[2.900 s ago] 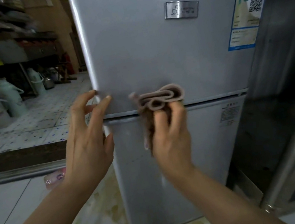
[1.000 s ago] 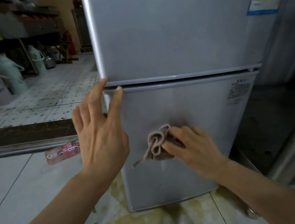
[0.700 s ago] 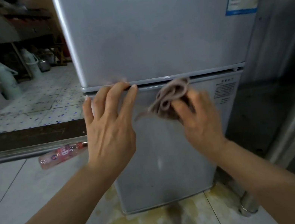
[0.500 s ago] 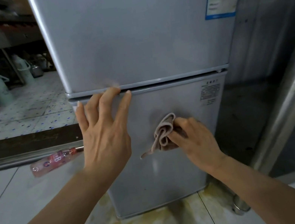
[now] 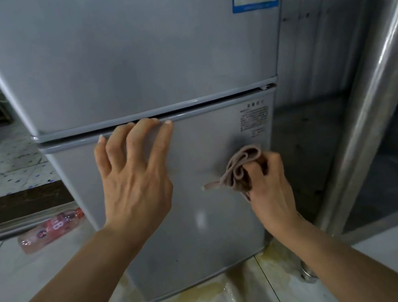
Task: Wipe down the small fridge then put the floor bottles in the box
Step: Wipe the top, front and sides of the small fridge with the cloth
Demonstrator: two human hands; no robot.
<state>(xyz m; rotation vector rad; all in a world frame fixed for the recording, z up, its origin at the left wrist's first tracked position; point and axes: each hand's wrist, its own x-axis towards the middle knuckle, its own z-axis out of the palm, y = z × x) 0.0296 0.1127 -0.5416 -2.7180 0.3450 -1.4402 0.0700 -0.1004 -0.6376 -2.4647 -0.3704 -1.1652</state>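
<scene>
A pink bottle (image 5: pixel 51 228) lies on its side on the floor, long axis running left-right, left of the small fridge (image 5: pixel 138 55) and nearer the left hand (image 5: pixel 134 181), whose spread fingers (image 5: pixel 135 140) rest under the door seam. The right hand (image 5: pixel 269 186) pinches a bunched cloth (image 5: pixel 242 167) against the lower door (no box shows, and the fridge top is cut off).

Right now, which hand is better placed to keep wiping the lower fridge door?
The right hand: it grips the cloth against the lower door. The left hand only rests there, fingers straight, holding nothing.
</scene>
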